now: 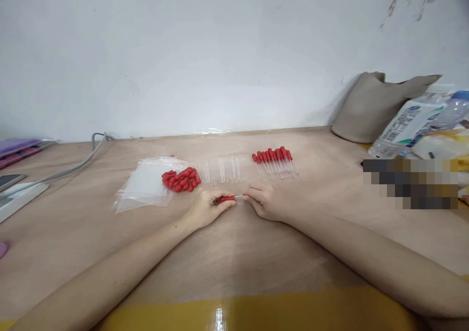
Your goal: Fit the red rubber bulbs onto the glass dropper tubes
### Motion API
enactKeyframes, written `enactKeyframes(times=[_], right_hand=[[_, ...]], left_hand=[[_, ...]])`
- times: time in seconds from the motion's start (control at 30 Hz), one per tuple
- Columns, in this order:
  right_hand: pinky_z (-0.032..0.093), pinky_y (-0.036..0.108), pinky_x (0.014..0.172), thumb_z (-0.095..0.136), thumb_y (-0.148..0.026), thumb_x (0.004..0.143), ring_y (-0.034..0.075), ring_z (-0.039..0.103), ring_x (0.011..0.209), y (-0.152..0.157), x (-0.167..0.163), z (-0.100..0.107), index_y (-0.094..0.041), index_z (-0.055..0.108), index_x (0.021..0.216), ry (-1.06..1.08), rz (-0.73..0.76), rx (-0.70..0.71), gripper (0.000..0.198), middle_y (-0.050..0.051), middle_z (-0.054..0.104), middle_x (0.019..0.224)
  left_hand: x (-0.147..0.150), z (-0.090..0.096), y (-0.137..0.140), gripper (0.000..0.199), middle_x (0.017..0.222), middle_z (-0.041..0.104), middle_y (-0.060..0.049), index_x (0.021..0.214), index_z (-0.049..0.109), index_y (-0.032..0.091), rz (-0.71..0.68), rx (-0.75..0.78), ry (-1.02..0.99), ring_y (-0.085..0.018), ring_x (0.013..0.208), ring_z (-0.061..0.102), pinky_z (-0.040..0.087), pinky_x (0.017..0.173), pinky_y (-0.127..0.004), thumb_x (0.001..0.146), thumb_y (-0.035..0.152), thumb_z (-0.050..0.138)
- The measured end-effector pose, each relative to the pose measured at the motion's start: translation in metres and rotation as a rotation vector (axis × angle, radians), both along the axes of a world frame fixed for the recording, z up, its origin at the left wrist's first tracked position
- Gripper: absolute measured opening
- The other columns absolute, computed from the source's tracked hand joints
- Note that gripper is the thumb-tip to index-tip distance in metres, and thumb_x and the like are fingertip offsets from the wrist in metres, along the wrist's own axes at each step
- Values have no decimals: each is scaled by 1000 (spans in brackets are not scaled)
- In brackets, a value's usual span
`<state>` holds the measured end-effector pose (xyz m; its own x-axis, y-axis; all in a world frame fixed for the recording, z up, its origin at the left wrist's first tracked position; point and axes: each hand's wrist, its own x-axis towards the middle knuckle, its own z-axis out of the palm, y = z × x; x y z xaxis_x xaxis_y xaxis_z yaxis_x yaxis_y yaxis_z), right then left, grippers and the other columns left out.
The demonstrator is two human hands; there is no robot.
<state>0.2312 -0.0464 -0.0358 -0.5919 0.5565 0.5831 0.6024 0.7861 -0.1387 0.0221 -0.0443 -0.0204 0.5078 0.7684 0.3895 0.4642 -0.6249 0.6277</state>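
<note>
My left hand [211, 207] is closed around a red rubber dropper bulb [226, 199]. From the bulb's open end a clear glass dropper tube [239, 197] runs to the right, pinched in the fingers of my right hand [264, 202]. Bulb and tube meet end to end between the hands; how deep the tube sits is hidden. Just behind my left hand lies a heap of loose red bulbs [181, 179]. A row of bare clear tubes [222, 170] is spread beyond both hands. Behind my right hand, several droppers with red bulbs [273, 162] lie side by side.
Clear zip bags [144, 182] lie left of the bulb heap. A grey cable [78, 167] crosses the left side near a white device [25, 199]. At the right stand a grey-brown bag-like container [366, 108] and a labelled plastic bottle [406, 121]. A wall closes off the back.
</note>
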Motion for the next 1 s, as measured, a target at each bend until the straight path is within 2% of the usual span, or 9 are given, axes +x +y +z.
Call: enactKeyframes(times=[0.23, 0.37, 0.43, 0.5, 0.6, 0.67, 0.8, 1.0], right_hand=[[33, 24, 58, 36, -26, 90, 12, 48, 64, -2, -1, 7, -16, 57, 79, -69, -61, -45, 26, 4, 56, 73], [34, 25, 62, 42, -25, 87, 14, 50, 70, -4, 3, 16, -16, 59, 74, -119, -117, -11, 23, 6, 56, 77], [35, 25, 61, 44, -23, 85, 14, 51, 69, -2, 7, 20, -16, 60, 74, -60, -179, -68, 21, 6, 56, 77], [36, 24, 59, 45, -21, 83, 13, 51, 63, 4, 14, 23, -15, 60, 72, 52, -282, -177, 20, 5, 58, 73], [36, 24, 54, 48, -23, 78, 14, 52, 57, 19, 28, 29, -16, 58, 63, 214, -487, -359, 20, 3, 59, 62], [36, 24, 54, 51, -25, 75, 14, 53, 56, 30, 39, 33, -17, 56, 57, 305, -628, -424, 20, 2, 59, 58], [37, 25, 54, 52, -30, 73, 14, 54, 56, 51, 58, 35, -18, 51, 52, 334, -781, -391, 24, 2, 58, 57], [36, 26, 55, 50, -33, 75, 17, 56, 61, 69, 63, 29, -18, 51, 53, 215, -904, -362, 26, 5, 60, 61]], left_hand=[[0, 6, 4, 17, 81, 68, -4, 87, 67, 18, -11, 121, 73, -15, 72, 62, 49, 68, -27, 80, 29, 56], [-2, 5, 7, 26, 93, 62, -5, 103, 60, 18, 18, 149, 51, -14, 72, 60, 51, 66, -27, 79, 27, 57], [-3, 4, 7, 37, 97, 57, -6, 113, 53, 20, 59, 138, 33, -12, 69, 58, 52, 64, -27, 77, 27, 58], [-3, 4, 7, 37, 95, 54, -5, 114, 51, 20, 74, 131, 50, -12, 69, 56, 51, 64, -27, 78, 27, 57], [-2, 5, 6, 21, 89, 53, -4, 100, 58, 19, 33, 148, 102, -12, 69, 54, 49, 64, -26, 80, 24, 53], [-1, 6, 6, 11, 85, 52, -4, 84, 60, 17, 4, 162, 123, -12, 70, 53, 47, 63, -25, 81, 23, 51], [1, 7, 4, 20, 75, 50, -2, 63, 51, 15, 9, 200, 134, -12, 65, 49, 41, 58, -24, 80, 26, 53], [1, 7, 3, 17, 69, 45, 1, 68, 45, 17, 33, 244, 151, -11, 59, 43, 37, 55, -23, 80, 26, 51]])
